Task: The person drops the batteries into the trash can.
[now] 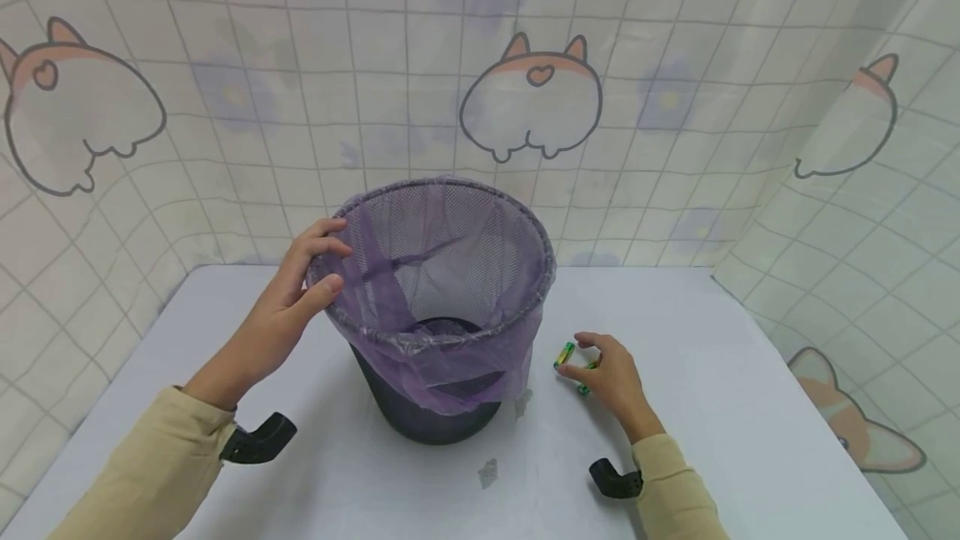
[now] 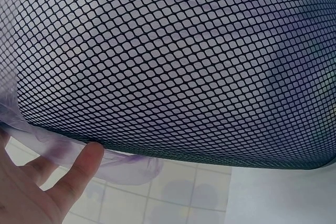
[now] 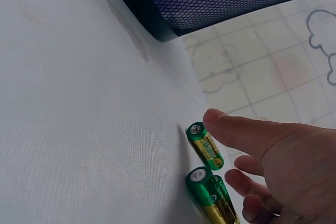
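A black mesh wastebasket [image 1: 420, 419] lined with a purple plastic bag [image 1: 465, 361] stands upright on the white table. My left hand [image 1: 288, 290] is at its left rim, fingers spread and lightly bent, thumb and fingertips overlapping the bag's edge. In the left wrist view a finger [image 2: 86, 163] lies right by the mesh wall [image 2: 173, 72]. To the right of the basket, my right hand [image 1: 611, 373] is low over green-and-gold batteries [image 1: 565, 355], thumb and index finger apart around one. The right wrist view shows that battery [image 3: 206, 146] beside the thumb, with thicker-looking batteries [image 3: 202, 184] just nearer.
A grid-patterned curtain [image 1: 405, 90] with cartoon animals hangs behind and beside the table [image 1: 675, 323]. Grey patches [image 1: 488, 473] mark the tabletop in front of the basket. Each sleeve carries a black wrist device [image 1: 258, 440].
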A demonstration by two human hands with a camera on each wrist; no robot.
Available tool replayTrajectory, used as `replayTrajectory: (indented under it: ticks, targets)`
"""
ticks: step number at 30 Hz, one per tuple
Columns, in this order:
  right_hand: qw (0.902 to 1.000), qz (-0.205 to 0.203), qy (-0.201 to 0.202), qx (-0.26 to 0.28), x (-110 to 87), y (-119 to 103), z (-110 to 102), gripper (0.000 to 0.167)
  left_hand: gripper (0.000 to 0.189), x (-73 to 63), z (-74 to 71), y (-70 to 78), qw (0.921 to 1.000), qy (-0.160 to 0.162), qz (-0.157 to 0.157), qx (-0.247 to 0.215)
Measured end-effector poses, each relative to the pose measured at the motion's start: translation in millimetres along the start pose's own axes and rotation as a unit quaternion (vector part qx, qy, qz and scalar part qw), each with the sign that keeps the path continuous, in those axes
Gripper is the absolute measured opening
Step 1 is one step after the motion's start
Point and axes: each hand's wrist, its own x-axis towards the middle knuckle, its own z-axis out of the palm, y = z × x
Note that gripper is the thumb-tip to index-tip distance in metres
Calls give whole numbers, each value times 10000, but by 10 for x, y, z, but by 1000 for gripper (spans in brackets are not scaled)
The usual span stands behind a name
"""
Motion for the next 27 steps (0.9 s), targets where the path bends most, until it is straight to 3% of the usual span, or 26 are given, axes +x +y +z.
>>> replayTrajectory:
  ticks: [27]
  targets:
    - [9997,-105,94,-181,57,-8,109,58,31,2,0,30,10000,-28,-32,34]
